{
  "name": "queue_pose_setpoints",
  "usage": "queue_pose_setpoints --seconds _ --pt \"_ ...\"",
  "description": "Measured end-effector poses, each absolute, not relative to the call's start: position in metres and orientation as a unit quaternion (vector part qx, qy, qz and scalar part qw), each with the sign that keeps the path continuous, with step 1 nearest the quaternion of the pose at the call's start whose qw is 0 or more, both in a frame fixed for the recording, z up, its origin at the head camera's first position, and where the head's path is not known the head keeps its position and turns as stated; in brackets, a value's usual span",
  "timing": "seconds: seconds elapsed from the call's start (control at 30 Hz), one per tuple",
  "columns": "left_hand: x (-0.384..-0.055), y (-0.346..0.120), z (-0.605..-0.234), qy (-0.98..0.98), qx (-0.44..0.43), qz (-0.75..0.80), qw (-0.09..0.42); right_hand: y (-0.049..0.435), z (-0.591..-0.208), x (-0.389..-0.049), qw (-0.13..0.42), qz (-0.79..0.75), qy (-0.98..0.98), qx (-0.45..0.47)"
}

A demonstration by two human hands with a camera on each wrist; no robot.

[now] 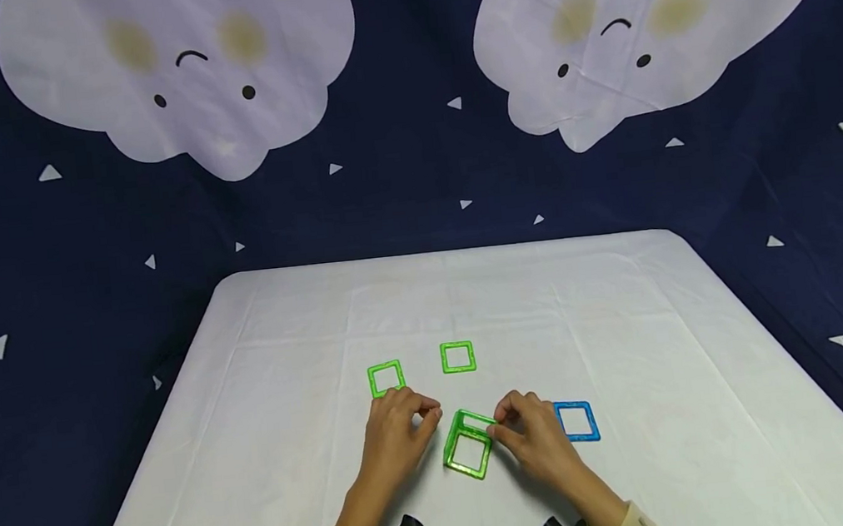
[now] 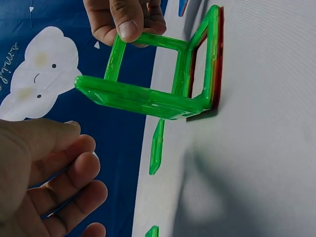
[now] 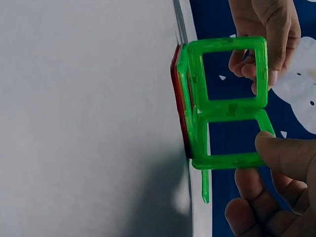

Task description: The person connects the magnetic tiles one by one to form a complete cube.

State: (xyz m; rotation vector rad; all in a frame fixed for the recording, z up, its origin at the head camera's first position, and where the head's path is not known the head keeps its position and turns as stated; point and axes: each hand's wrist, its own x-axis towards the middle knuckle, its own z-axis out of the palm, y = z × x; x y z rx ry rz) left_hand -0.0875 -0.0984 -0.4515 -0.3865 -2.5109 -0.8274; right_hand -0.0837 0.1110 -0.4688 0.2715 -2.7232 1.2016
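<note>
A partly built box of green magnetic tiles [image 1: 452, 440] stands near the front of the table, between both hands. Its green tiles rise from a red magnetic tile [image 2: 217, 64] lying flat on the cloth. With thumb and fingers, my right hand [image 1: 538, 441] pinches the edge of one upright green tile, seen closely in the right wrist view. My left hand [image 1: 399, 432] hovers left of the box, apart from it, with loosely bent fingers and nothing in them. Just beyond the left hand lies a loose green tile [image 1: 372, 382], partly covered by the fingers.
Farther back on the white-covered table [image 1: 282, 308] lies another green tile [image 1: 459, 369]. A blue tile [image 1: 593, 421] is to the right of the right hand. A dark blue curtain [image 1: 410, 130] with clouds hangs behind the table's far edge.
</note>
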Motion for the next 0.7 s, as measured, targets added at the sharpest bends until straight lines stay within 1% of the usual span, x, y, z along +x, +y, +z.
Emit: queue_pose_setpoints --seconds 0.13,0.47,0.57,0.7 --pt "-0.092 -0.097 -0.452 -0.911 -0.149 -0.331 0.195 0.112 -0.467 -0.088 0.072 0.4 -0.908 0.105" --pt "-0.1 -0.096 -0.454 -0.883 -0.154 -0.441 0.045 0.116 -0.464 -0.095 0.028 0.41 -0.902 0.133" --pt "-0.101 -0.097 -0.456 -0.875 -0.149 -0.46 0.007 0.118 -0.465 -0.098 0.022 0.407 -0.902 0.145" --pt "-0.103 -0.095 -0.457 -0.866 -0.145 -0.479 -0.022 0.119 -0.465 -0.1 0.024 0.403 -0.901 0.16"
